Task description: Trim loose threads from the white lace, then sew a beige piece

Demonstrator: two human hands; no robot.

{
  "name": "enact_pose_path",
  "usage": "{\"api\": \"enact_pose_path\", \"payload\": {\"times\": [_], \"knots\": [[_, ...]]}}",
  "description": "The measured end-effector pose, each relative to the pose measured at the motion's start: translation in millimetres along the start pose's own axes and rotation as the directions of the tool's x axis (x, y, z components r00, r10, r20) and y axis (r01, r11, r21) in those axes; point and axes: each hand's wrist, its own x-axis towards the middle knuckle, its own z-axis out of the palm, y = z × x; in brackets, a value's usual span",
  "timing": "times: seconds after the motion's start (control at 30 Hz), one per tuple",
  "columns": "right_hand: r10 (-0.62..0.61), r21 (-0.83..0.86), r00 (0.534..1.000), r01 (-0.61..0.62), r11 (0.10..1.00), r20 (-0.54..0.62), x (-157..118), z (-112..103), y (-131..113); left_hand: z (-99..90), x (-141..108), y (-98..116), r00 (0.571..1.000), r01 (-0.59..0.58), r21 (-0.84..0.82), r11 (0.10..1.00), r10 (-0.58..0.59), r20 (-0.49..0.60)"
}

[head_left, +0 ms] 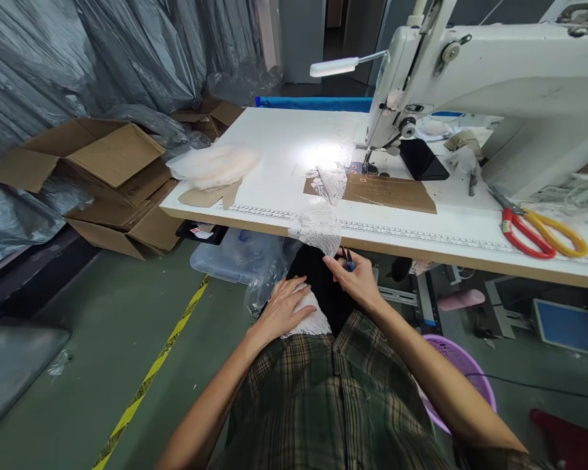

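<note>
White lace (317,226) pinched by right hand (357,281), lap lace (317,321) under left hand (285,307).

Green plaid shirt (301,411); bare forearms (434,365)

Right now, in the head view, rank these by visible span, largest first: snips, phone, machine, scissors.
1. Machine
2. Scissors
3. Phone
4. Snips, partly hidden by the right hand, so judged only on what shows.

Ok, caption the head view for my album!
By the sewing machine: right hand with lace strip and thread snips, left hand on lap lace.
</note>
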Motion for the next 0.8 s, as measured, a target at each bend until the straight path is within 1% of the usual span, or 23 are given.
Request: {"api": "enact_pose_path", "payload": {"times": [0.03, 0.07, 0.1, 0.13, 0.17, 0.2, 0.23, 0.27, 0.3, 0.33, 0.37, 0.4, 0.47, 0.5, 0.53, 0.57, 0.6, 0.67, 0.7, 0.73, 0.8], "knots": [[-0.013, -0.001, 1.000, 0.013, 1.000, -0.008, -0.3, 3.1, -1.4, -3.2, 3.2, 2.1, 0.999, 0.013, -0.132, 0.991, -0.018, -0.035], [-0.029, -0.005, 0.999, 0.029, 1.000, -0.021, -1.8, 5.9, -2.7, -6.4, 7.2, 4.3, 0.998, 0.016, -0.293, 0.956, -0.035, -0.060], [-0.046, -0.012, 0.999, 0.045, 0.999, -0.030, -4.7, 8.2, -4.1, -9.2, 11.9, 6.5, 0.996, 0.010, -0.471, 0.882, -0.050, -0.072], [-0.062, -0.020, 0.998, 0.061, 0.998, -0.026, -9.3, 9.8, -5.6, -11.5, 17.1, 8.8, 0.996, -0.001, -0.641, 0.768, -0.059, -0.073], [-0.076, -0.030, 0.997, 0.076, 0.997, -0.004, -15.7, 10.6, -7.1, -13.4, 22.4, 11.0, 0.996, -0.010, -0.782, 0.624, -0.064, -0.064], [-0.090, -0.040, 0.995, 0.091, 0.995, 0.037, -23.7, 10.6, -8.3, -15.0, 27.4, 13.4, 0.997, -0.012, -0.882, 0.471, -0.065, -0.048], [-0.104, -0.048, 0.990, 0.109, 0.993, 0.098, -33.0, 9.9, -9.2, -16.6, 31.9, 15.7, 0.998, -0.008, -0.943, 0.331, -0.062, -0.030], [-0.120, -0.055, 0.978, 0.132, 0.990, 0.172, -43.2, 8.4, -9.7, -18.3, 35.3, 18.0, 0.999, 0.003, -0.976, 0.219, -0.054, -0.009], [-0.138, -0.061, 0.955, 0.159, 0.985, 0.261, -53.6, 6.4, -9.8, -20.5, 37.6, 20.2, 0.999, 0.023, -0.990, 0.140, -0.040, 0.017], [-0.158, -0.065, 0.919, 0.194, 0.979, 0.360, -63.6, 3.9, -9.6, -23.0, 38.5, 22.3, 0.999, 0.050, -0.994, 0.093, -0.023, 0.048], [-0.177, -0.071, 0.876, 0.233, 0.970, 0.449, -72.5, 1.2, -9.1, -26.0, 38.2, 24.2, 0.997, 0.082, -0.994, 0.077, -0.008, 0.082], [-0.191, -0.078, 0.827, 0.272, 0.959, 0.528, -79.8, -1.6, -8.4, -29.3, 36.8, 25.9, 0.993, 0.117, -0.989, 0.094, -0.007, 0.117], [-0.200, -0.096, 0.739, 0.337, 0.937, 0.643, -88.4, -7.1, -7.0, -35.8, 32.0, 28.7, 0.981, 0.191, -0.962, 0.197, -0.057, 0.183], [-0.191, -0.111, 0.712, 0.355, 0.928, 0.676, -89.4, -9.7, -6.3, -38.7, 29.4, 30.0, 0.974, 0.223, -0.938, 0.264, -0.102, 0.203], [-0.174, -0.129, 0.702, 0.356, 0.926, 0.690, -88.3, -12.3, -5.5, -41.3, 27.0, 31.1, 0.967, 0.248, -0.911, 0.329, -0.147, 0.210], [-0.150, -0.150, 0.717, 0.338, 0.929, 0.680, -85.4, -14.7, -4.7, -43.3, 25.2, 32.1, 0.961, 0.264, -0.883, 0.387, -0.183, 0.207], [-0.124, -0.170, 0.753, 0.301, 0.938, 0.647, -81.0, -16.9, -3.7, -44.8, 23.9, 33.0, 0.958, 0.273, -0.856, 0.440, -0.204, 0.200], [-0.063, -0.189, 0.844, 0.191, 0.963, 0.533, -69.2, -20.5, -1.5, -46.2, 23.1, 34.3, 0.959, 0.271, -0.807, 0.524, -0.220, 0.179], [-0.033, -0.187, 0.882, 0.136, 0.973, 0.470, -62.7, -21.8, -0.2, -46.2, 23.5, 34.9, 0.960, 0.269, -0.788, 0.554, -0.222, 0.171], [-0.007, -0.183, 0.909, 0.091, 0.979, 0.416, -56.2, -22.6, 1.1, -46.0, 24.0, 35.4, 0.960, 0.270, -0.772, 0.575, -0.226, 0.167], [0.030, -0.194, 0.939, 0.039, 0.980, 0.342, -44.5, -22.4, 3.6, -45.0, 25.5, 36.8, 0.958, 0.277, -0.755, 0.595, -0.237, 0.164]]}}
